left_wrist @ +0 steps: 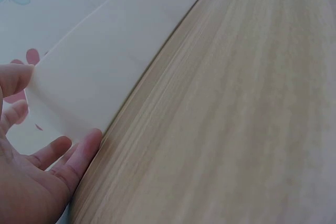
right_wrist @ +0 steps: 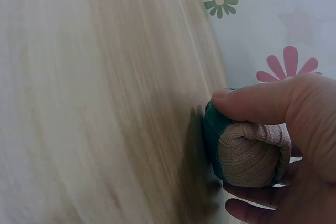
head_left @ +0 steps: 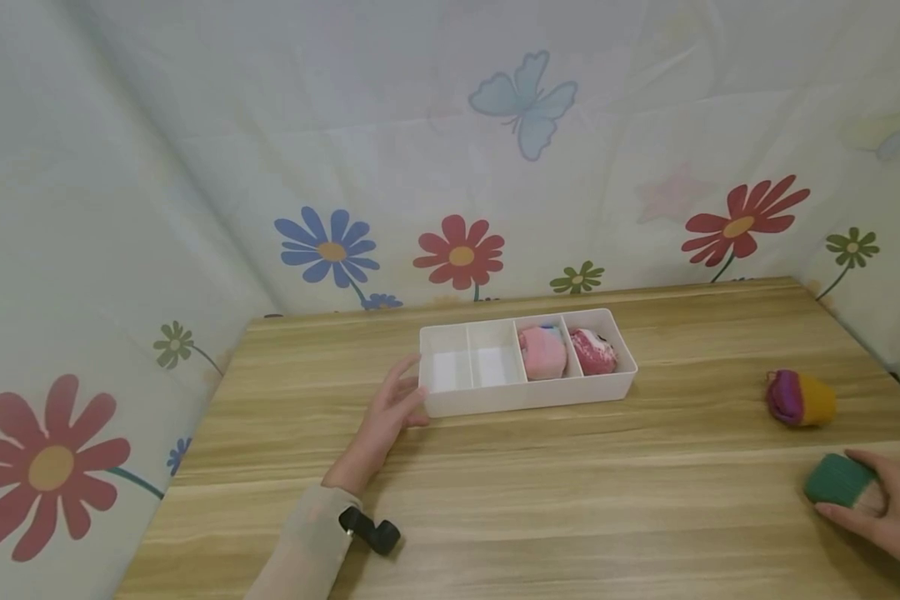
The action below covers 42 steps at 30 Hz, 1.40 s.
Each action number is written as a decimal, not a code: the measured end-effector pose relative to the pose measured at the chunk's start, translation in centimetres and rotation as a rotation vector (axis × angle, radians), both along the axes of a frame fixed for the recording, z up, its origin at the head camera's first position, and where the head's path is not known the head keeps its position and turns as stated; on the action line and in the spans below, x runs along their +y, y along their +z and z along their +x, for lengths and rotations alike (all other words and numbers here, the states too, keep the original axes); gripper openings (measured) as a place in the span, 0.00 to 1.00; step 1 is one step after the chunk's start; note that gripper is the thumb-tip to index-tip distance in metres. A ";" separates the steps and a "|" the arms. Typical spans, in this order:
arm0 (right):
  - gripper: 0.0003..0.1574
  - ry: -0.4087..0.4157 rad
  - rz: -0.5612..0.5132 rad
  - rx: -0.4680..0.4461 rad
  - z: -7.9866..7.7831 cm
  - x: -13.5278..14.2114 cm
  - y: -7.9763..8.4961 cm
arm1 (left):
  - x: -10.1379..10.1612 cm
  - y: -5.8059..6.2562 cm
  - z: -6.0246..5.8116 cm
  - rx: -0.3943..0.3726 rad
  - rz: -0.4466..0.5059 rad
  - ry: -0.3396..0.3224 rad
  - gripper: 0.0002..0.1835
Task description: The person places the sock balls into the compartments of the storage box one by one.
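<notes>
At the right, my right hand (head_left: pixel 896 508) grips a rolled-up green and beige sock (right_wrist: pixel 249 153), thumb on one side and fingers on the other. The roll is low over the wooden table. My left hand (head_left: pixel 392 407) rests its spread, relaxed fingers against the left end of a white divided box (head_left: pixel 540 397); its thumb is at the near corner. A pink rolled sock (head_left: pixel 543 353) and a red-and-white rolled sock (head_left: pixel 592 352) sit in the box's two right-hand compartments. The two left-hand compartments show their bare floors.
A purple and yellow rolled sock (head_left: pixel 800 398) lies on the wooden table (head_left: pixel 570 492), beyond my right hand. Behind the table's back edge hangs a pale curtain (head_left: pixel 390 150) printed with flowers and a butterfly. A black strap device (head_left: pixel 371 531) is on my left wrist.
</notes>
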State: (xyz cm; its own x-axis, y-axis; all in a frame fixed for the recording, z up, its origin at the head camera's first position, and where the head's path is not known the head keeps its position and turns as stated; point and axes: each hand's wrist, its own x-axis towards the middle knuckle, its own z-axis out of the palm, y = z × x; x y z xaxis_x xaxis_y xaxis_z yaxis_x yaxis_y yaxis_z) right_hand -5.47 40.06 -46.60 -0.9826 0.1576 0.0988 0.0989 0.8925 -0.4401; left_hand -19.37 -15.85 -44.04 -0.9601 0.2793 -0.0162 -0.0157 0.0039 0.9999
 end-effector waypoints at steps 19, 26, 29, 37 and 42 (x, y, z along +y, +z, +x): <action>0.51 0.113 -0.045 0.055 -2.4 -0.9 1.7 | 0.0 -0.2 0.0 0.017 0.010 -0.004 0.29; 0.51 0.160 -0.055 -0.012 -3.2 -1.9 2.4 | 0.0 -0.4 0.1 0.016 0.010 0.002 0.29; 0.50 0.169 -0.055 0.006 -3.4 -2.2 2.5 | 0.1 -0.4 0.1 0.016 0.014 0.001 0.29; 0.52 0.177 -0.063 0.019 -4.0 -2.9 3.0 | 0.1 -0.3 0.1 0.012 0.007 0.005 0.29; 0.55 0.182 -0.070 -0.037 -4.7 -3.4 3.7 | 0.1 -0.3 0.0 0.014 0.007 0.010 0.29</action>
State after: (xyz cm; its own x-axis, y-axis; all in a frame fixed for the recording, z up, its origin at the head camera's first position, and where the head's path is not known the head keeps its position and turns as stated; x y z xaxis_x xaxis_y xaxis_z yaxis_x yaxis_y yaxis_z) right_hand -10.22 36.63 -42.88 -0.9982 -0.0179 0.0569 -0.0440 0.8645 -0.5007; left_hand -19.36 -15.78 -44.29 -0.9630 0.2696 -0.0008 -0.0017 -0.0032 1.0000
